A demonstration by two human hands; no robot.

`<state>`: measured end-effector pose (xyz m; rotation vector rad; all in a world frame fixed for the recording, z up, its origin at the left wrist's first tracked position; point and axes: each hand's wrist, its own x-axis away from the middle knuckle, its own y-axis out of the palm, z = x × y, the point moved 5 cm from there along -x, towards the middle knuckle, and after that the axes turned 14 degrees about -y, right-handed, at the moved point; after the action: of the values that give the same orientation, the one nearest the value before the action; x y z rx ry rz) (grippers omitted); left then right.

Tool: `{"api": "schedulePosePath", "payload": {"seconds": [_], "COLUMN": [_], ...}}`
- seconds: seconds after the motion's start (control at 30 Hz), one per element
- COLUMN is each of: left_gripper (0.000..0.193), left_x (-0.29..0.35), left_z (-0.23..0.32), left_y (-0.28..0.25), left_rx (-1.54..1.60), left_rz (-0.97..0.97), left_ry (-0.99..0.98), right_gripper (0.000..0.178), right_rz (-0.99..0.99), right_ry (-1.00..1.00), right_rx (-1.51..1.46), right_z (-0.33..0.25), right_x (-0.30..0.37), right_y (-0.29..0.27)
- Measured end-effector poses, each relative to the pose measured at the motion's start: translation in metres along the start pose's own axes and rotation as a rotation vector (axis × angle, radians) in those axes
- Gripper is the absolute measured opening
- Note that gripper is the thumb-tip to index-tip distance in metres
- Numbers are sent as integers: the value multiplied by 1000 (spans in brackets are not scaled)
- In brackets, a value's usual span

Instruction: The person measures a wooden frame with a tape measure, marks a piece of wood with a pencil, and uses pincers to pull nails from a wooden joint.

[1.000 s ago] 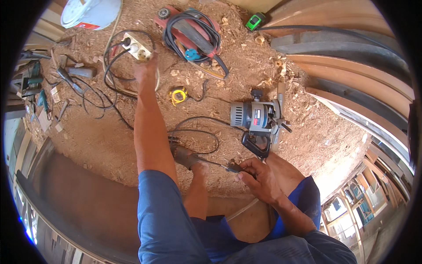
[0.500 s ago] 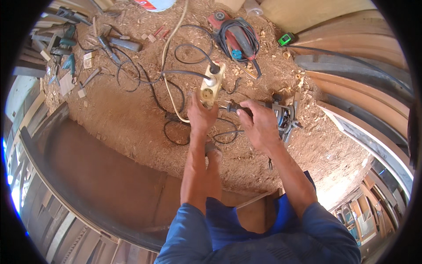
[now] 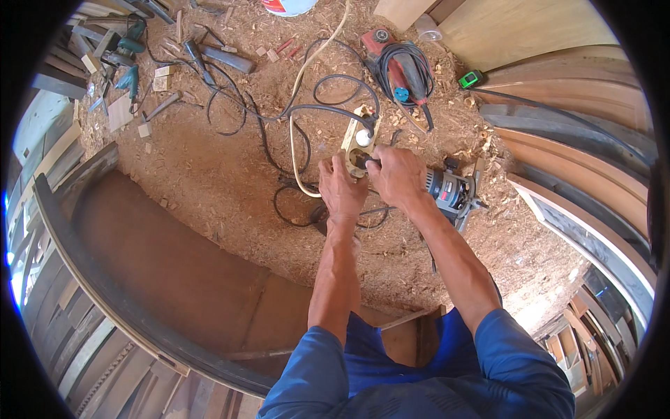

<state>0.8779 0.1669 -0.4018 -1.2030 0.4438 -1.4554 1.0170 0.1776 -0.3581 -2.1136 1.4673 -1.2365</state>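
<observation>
My left hand (image 3: 341,187) is closed round the near end of a cream power strip (image 3: 350,142), steadying it above the sawdust-strewn ground. In my right hand (image 3: 399,176) is a black power plug (image 3: 363,161), its pins at the nearest socket of the strip. Whether the pins are fully in cannot be seen. A white plug (image 3: 363,137) and a black one beyond it occupy the other sockets. Just right of my right hand lies a grey-blue router (image 3: 450,190).
A red power planer (image 3: 405,70) with a coiled cord lies far right, near a green tape measure (image 3: 471,79). Dark cables (image 3: 262,150) loop over the ground. Hand tools and wood offcuts (image 3: 161,78) are at far left. A long brown panel (image 3: 174,258) lies near left; boards (image 3: 579,146) lean right.
My right hand has brought the black plug leftward from beside the power strip to its nearest socket. My left hand still grips the strip. The whole view has shifted slightly.
</observation>
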Motion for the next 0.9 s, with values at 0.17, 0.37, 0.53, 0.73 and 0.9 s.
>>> {"api": "schedulePosePath", "payload": {"seconds": [0.17,0.37,0.53,0.73,0.9], "left_gripper": [50,57,60,55,57], "left_x": [-2,-1,-2,-6,0], "left_z": [-1,-12,-18,-13,-14], "left_y": [-1,2,0,-4,0], "left_rx": [62,54,69,114,114], "left_rz": [41,6,-14,-2,-23], "left_ry": [112,114,83,98,106], "right_gripper": [28,23,22,22,25], "right_rz": [-3,-168,-180,-169,-272], "right_ry": [24,156,154,98,94], "right_rx": [-8,41,39,29,35], "right_z": [-4,-20,-15,-24,-18], "right_x": [-13,-26,-26,-30,-43], "right_y": [0,0,10,-2,6]}}
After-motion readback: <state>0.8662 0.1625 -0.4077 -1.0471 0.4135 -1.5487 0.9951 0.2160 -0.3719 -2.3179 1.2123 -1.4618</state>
